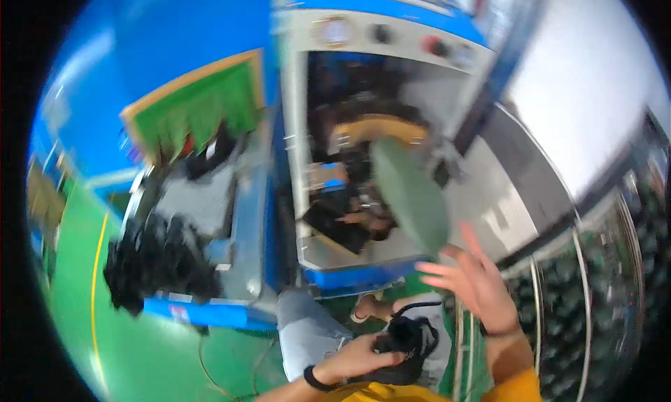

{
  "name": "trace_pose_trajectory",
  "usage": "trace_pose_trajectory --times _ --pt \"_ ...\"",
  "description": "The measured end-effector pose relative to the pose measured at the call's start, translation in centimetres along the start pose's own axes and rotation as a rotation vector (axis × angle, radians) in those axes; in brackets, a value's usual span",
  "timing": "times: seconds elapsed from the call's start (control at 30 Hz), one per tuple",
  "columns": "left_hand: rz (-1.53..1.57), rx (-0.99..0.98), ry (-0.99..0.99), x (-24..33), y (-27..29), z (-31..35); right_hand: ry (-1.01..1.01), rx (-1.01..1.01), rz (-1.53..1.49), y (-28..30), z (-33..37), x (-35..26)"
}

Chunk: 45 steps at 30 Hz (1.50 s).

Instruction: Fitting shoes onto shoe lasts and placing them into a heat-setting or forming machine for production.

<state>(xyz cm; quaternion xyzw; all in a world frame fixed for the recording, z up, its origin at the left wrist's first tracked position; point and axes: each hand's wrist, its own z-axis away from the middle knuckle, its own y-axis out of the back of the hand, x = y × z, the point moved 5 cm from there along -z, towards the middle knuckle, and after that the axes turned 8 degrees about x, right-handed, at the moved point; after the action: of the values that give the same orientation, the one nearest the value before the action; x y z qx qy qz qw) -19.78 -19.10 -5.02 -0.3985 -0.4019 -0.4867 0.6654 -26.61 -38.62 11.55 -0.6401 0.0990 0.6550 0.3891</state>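
My left hand (362, 358) is closed on a black shoe upper (412, 340) with pale markings, held low over my lap. Its exact outline is blurred. My right hand (477, 290) is raised at the right with its fingers spread. Just above those fingertips is a long green shoe last (411, 196), smeared by motion and tilted in front of the machine. Whether the fingertips touch its lower end I cannot tell.
A blue and white machine (293, 157) with a dark open bay faces me. Left of it, a blue-edged bench (244, 269) carries a heap of black pieces (161, 262). Metal racks (583, 297) filled with dark items stand at the right. Thin cables (210, 377) lie on the green floor.
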Motion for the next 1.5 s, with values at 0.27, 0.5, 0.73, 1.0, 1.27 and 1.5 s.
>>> trace_pose_trajectory --times 0.27,0.5,0.73,1.0,1.27,1.5 --pt "-0.371 -0.039 0.07 -3.1 -2.6 0.7 -0.079 -0.188 -0.375 -3.1 -6.0 -1.7" --pt "0.2 0.049 0.234 -4.9 -2.5 -0.7 0.352 0.131 0.7 15.5 8.7 4.7" --pt "-0.211 -0.033 0.082 -4.0 -2.1 -2.6 -0.032 1.192 0.957 29.7 23.5 15.1" --pt "-0.898 0.014 -0.197 0.8 -10.6 -6.3 -0.098 1.678 0.995 45.1 22.5 13.4" --pt "-0.728 0.061 -0.204 2.4 -8.1 -5.3 0.103 1.808 1.765 57.1 23.3 16.7" --pt "-0.113 0.348 0.055 3.5 11.3 10.9 -0.192 1.698 1.775 60.9 24.7 23.1"
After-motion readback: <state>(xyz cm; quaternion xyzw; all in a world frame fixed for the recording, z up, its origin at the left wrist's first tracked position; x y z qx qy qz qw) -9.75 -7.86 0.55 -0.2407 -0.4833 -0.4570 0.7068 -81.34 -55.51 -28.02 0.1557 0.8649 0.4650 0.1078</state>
